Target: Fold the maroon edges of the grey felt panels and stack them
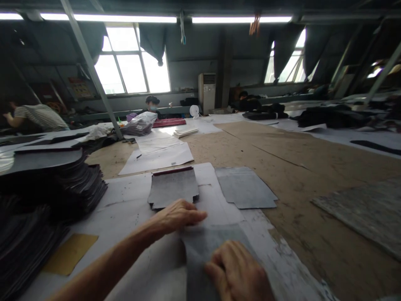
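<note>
A grey sheet (200,255) lies on white paper (125,194) in front of me, one side of it curling up at the left. My left hand (184,215) is at its far edge, thumb stretched out to the right; its other fingers are partly hidden. Over the right part of the sheet, my right hand (234,271) is closed with fingers curled; what it pinches, if anything, is hidden. Beyond my left hand sits a grey piece (173,187) with a dark red strip along its far edge. A flat grey piece (246,188) lies to its right.
Tall stacks of dark pieces (84,184) stand at the left, with a yellow-brown piece (70,254) beside them. A rough grey sheet (366,209) lies at the right. Farther back are a metal pole (90,67), a plastic bag (140,124) and several people.
</note>
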Action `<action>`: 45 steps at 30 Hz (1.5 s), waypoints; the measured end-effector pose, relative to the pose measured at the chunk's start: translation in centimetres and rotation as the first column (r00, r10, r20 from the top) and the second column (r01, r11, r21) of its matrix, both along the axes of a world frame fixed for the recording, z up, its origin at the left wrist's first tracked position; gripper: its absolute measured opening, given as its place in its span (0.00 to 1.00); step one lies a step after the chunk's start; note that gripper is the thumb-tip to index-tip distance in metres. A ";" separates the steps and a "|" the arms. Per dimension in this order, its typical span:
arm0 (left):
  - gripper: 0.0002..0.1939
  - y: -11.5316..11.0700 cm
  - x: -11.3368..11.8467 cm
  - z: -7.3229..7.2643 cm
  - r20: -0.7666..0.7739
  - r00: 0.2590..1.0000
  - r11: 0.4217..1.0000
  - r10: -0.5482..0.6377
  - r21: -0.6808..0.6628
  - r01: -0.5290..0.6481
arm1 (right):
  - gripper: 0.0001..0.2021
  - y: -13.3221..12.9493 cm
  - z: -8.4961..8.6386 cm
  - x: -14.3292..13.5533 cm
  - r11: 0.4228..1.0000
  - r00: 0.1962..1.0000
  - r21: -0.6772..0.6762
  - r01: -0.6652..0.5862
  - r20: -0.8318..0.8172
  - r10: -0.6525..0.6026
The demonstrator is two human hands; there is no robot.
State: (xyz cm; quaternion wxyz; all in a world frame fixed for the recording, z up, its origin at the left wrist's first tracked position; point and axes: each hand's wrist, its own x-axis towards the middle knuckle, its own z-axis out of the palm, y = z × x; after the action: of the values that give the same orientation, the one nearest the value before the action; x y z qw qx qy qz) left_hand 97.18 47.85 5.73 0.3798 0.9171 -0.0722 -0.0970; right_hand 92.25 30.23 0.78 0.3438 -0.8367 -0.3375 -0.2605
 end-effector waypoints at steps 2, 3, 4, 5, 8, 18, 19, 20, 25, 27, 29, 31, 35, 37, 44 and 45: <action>0.16 1.5 -1.8 0.4 -0.016 0.999 0.998 0.028 0.056 -0.027 | 0.08 3.1 -1.1 -1.1 0.999 0.999 -0.037 -0.025 0.036 0.026; 0.14 2.1 -2.6 0.4 -0.011 0.999 0.996 0.044 0.082 -0.043 | 0.07 4.4 -1.6 -1.6 0.999 0.999 -0.033 -0.017 0.047 0.019; 0.13 2.5 -3.2 0.3 0.004 0.998 0.992 0.064 0.106 -0.064 | 0.07 5.6 -2.0 -2.0 1.000 0.999 -0.014 -0.006 0.053 0.007; 0.13 2.7 -3.8 0.1 0.028 0.996 0.988 0.085 0.127 -0.088 | 0.07 6.7 -2.3 -2.4 1.000 0.998 0.014 -0.001 0.061 0.000; 0.10 3.2 -4.8 -0.8 0.115 0.983 0.973 0.144 0.164 -0.161 | 0.08 8.0 -2.2 -3.0 0.984 0.980 0.078 -0.159 0.134 0.147; 0.12 4.5 -5.1 -2.6 0.242 0.966 0.985 0.094 0.117 -0.125 | 0.14 1.5 1.9 4.8 0.933 0.977 -0.290 -0.213 -0.096 0.193; 0.13 4.5 -5.1 -2.6 0.248 0.965 0.987 0.085 0.115 -0.116 | 0.13 1.4 1.8 5.2 0.913 0.973 -0.339 -0.229 -0.112 0.202; 0.13 4.6 -5.2 -2.8 0.261 0.963 0.988 0.071 0.112 -0.103 | 0.12 1.3 1.6 5.5 0.895 0.969 -0.372 -0.247 -0.127 0.214; 0.10 4.9 -5.6 -3.6 0.441 0.894 0.990 -0.073 0.141 0.011 | 0.05 1.3 1.0 5.4 0.894 0.963 -0.359 -0.268 -0.069 0.261; 0.11 5.0 -5.7 -3.9 0.525 0.837 0.984 -0.154 0.157 0.082 | 0.06 1.1 0.9 5.2 0.901 0.957 -0.331 -0.279 -0.024 0.288; 0.13 5.3 -5.7 -4.2 0.598 0.768 0.973 -0.229 0.163 0.164 | 0.07 0.9 0.8 5.1 0.905 0.951 -0.312 -0.290 0.011 0.309; 0.14 5.5 -5.6 -4.4 0.644 0.706 0.956 -0.294 0.190 0.225 | 0.09 0.8 0.7 4.9 0.904 0.945 -0.310 -0.295 0.044 0.323; 0.13 5.9 -5.5 -4.4 0.653 0.650 0.921 -0.389 0.283 0.267 | 0.10 0.6 0.5 4.7 0.886 0.919 -0.345 -0.311 0.129 0.373; 0.14 6.0 -5.5 -4.3 0.640 0.641 0.905 -0.425 0.322 0.279 | 0.11 0.5 0.4 4.5 0.880 0.912 -0.358 -0.313 0.144 0.383; 0.14 5.9 -5.5 -3.9 0.601 0.624 0.863 -0.499 0.404 0.302 | 0.12 0.4 0.3 4.6 0.877 0.921 -0.360 -0.320 0.100 0.377; 0.14 5.9 -5.4 -3.9 0.599 0.626 0.863 -0.500 0.408 0.298 | 0.13 0.5 0.3 4.6 0.873 0.922 -0.366 -0.321 0.090 0.376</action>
State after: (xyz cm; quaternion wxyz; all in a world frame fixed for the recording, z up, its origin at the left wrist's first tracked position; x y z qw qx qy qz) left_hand 91.79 53.76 1.82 0.1652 0.8889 -0.3970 0.1583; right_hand 96.81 30.71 1.13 0.2054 -0.7856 -0.5495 -0.1966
